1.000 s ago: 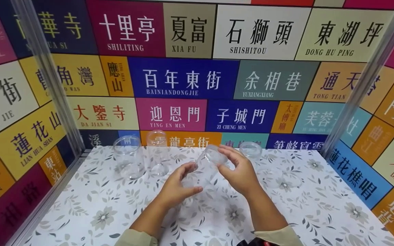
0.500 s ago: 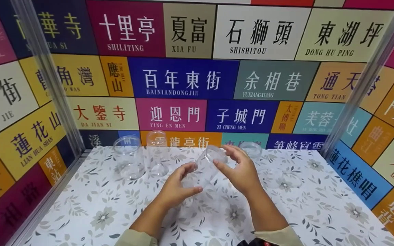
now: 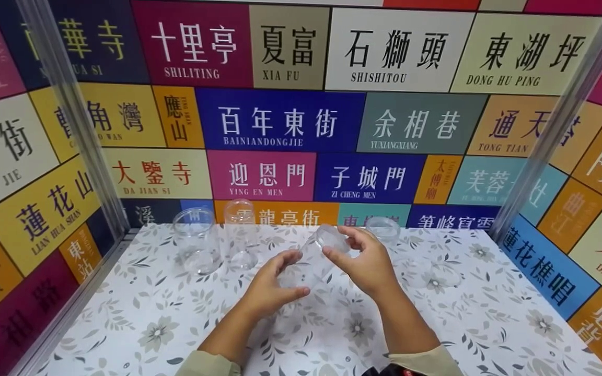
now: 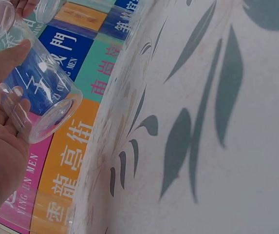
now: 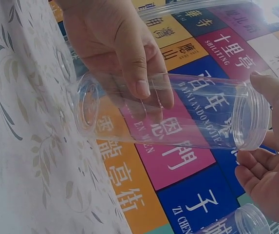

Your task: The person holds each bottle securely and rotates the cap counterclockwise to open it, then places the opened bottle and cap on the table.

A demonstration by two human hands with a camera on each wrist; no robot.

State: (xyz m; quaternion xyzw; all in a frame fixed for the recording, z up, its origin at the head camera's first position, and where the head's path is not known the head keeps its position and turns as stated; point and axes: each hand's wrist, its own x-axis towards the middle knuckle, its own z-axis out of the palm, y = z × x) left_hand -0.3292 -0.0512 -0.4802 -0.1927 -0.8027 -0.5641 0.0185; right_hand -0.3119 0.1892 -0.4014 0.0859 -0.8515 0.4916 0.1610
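My left hand (image 3: 275, 284) grips a clear plastic jar (image 5: 197, 112) by its body, thumb on one side and fingers on the other. The jar is tilted above the table, its lidded end toward the upper right in the head view. The right hand (image 3: 368, 263) holds the jar's clear round lid (image 3: 330, 237) at the rim. In the right wrist view its thumb and fingers lie on opposite sides of that end. The left wrist view shows the jar's base lowest, with the left thumb along the wall.
Left of my hands stand a wide clear jar (image 3: 196, 243) and a slim taller clear jar (image 3: 241, 235). Another clear jar (image 3: 383, 230) is behind my right hand. Clear flat lids (image 3: 444, 274) lie on the flowered tabletop (image 3: 186, 324) at right. Sign-printed walls enclose the table.
The right hand's fingers loosened and shifted round the lid's rim half a second ago, and now close on it again, slightly lower. The left hand and jar stay nearly in place.
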